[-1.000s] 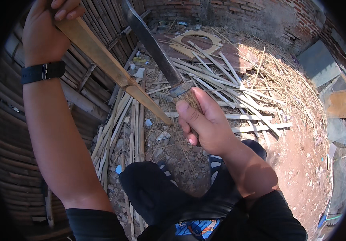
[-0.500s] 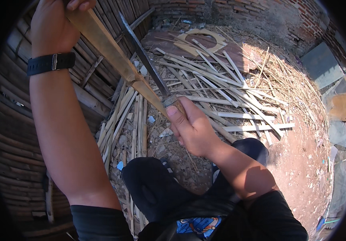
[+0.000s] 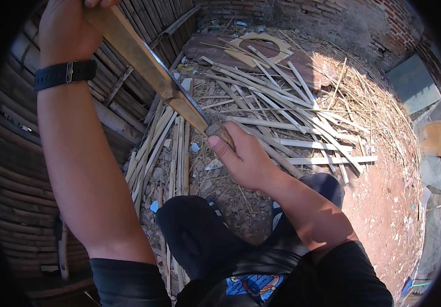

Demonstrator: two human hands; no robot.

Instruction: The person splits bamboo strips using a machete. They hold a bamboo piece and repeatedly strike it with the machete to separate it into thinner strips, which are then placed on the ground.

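High at the upper left, my left hand point(image 3: 71, 31) grips the top end of a long split bamboo piece point(image 3: 128, 48); only some of its fingertips show at the picture's edge. The bamboo slants down toward the middle, with a node partway along. My right hand point(image 3: 243, 156) is closed round the wooden handle of a machete point(image 3: 196, 108). Its dark blade runs up along the right side of the bamboo, largely hidden behind it. Whether the edge touches the bamboo I cannot tell. A black watch strap point(image 3: 67, 75) circles my left wrist.
Cut bamboo strips point(image 3: 302, 125) lie piled ahead, more strips point(image 3: 154, 148) at the left. A board with a round hole point(image 3: 261, 48) rests behind them. A bamboo wall point(image 3: 21, 194) stands close on the left, a brick wall point(image 3: 328, 30) at the back. Grey panels point(image 3: 413, 84) lean at the right.
The machete blade has swung left, from standing apart from the bamboo to lying close along it. My right hand has shifted slightly; my left hand keeps its hold.
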